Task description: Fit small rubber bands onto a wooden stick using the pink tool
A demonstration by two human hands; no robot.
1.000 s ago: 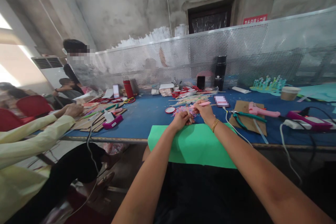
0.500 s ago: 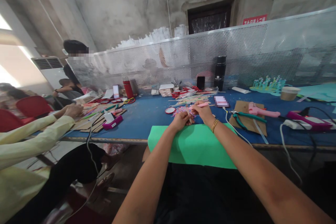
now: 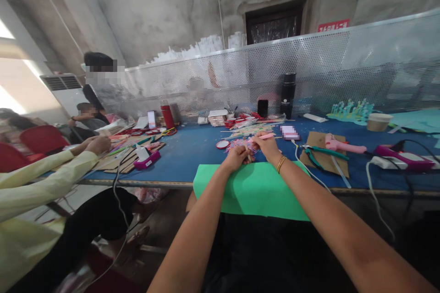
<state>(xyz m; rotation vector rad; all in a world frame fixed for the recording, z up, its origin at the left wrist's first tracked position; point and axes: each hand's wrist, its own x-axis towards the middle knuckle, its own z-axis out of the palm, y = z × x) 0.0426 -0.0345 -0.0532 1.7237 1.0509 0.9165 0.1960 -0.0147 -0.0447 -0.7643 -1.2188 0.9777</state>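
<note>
My left hand (image 3: 237, 156) is closed on a short tan stick (image 3: 246, 148) that stands up between its fingers. Close beside it, my right hand (image 3: 267, 148) grips a pink pen-like tool (image 3: 263, 137), its tip near the top of the stick. Pink and purple shreds (image 3: 231, 146) lie in a pile around and behind both hands. Under my wrists a green sheet (image 3: 254, 192) hangs over the table's front edge. A small round lid with a red rim (image 3: 222, 145) sits left of the pile.
Right of me are green-handled pliers (image 3: 314, 155), a pink glue gun (image 3: 343, 144) on cardboard, a purple power strip (image 3: 405, 158) and a paper cup (image 3: 379, 122). Thin strips (image 3: 252, 131) and a black thermos (image 3: 288, 96) stand behind. A co-worker's hands (image 3: 98, 144) are at left.
Almost nothing differs. Both my hands keep their place and grip, with at most a slight shift of the fingers.
</note>
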